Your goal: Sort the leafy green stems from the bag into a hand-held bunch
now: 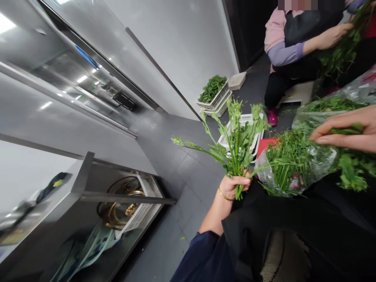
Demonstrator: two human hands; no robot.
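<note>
My left hand [235,185] is closed round the lower stems of a bunch of leafy greens [233,147], whose tips fan out upward. At the right edge, my right hand [352,129] pinches some green stems between thumb and fingers. Below it hang or lie broad green leaves [352,172]; I cannot tell whether they belong to what it holds. Between my hands, a clear plastic bag [324,158] lies spread with a heap of thin stems and tendrils [289,156] on it.
Behind the bunch sits a white plastic basket [255,135] beside a red object [266,145]. Stacked crates [216,103] of greens stand by the wall. A co-worker [296,43] sits opposite, handling greens. A steel shelf [129,199] with pot lids is at left.
</note>
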